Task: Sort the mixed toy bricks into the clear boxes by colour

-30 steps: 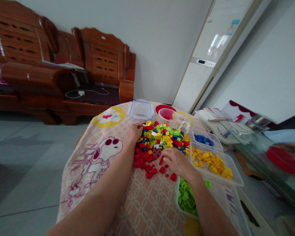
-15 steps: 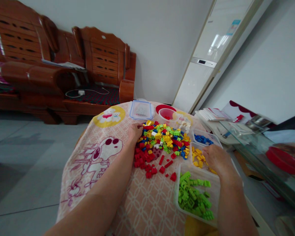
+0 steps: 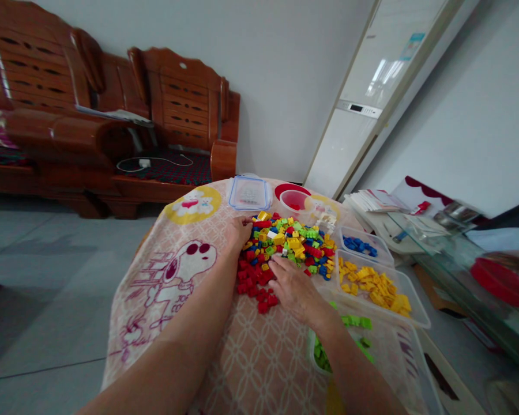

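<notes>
A heap of small mixed-colour plastic bricks (image 3: 292, 242) lies on a table covered with a cartoon-print cloth (image 3: 177, 276). A group of red bricks (image 3: 253, 279) lies at its near side. My left hand (image 3: 239, 230) rests against the heap's left edge with fingers curled; what they hold is hidden. My right hand (image 3: 292, 288) lies palm down over the red bricks, fingers stretched toward the heap. Right of it stand clear tubs of yellow bricks (image 3: 374, 285), blue bricks (image 3: 360, 245) and green bricks (image 3: 354, 334), the green one partly hidden by my forearm.
A clear lid with blue clips (image 3: 248, 193) and a red-rimmed cup (image 3: 293, 199) sit at the table's far side. A wooden sofa (image 3: 104, 127) stands behind on the left, a tall white appliance (image 3: 363, 109) behind, and a glass table with papers (image 3: 436, 236) on the right.
My right hand has come back left from the yellow tub to the red bricks in front of the heap. My left hand has stayed at the heap's left edge.
</notes>
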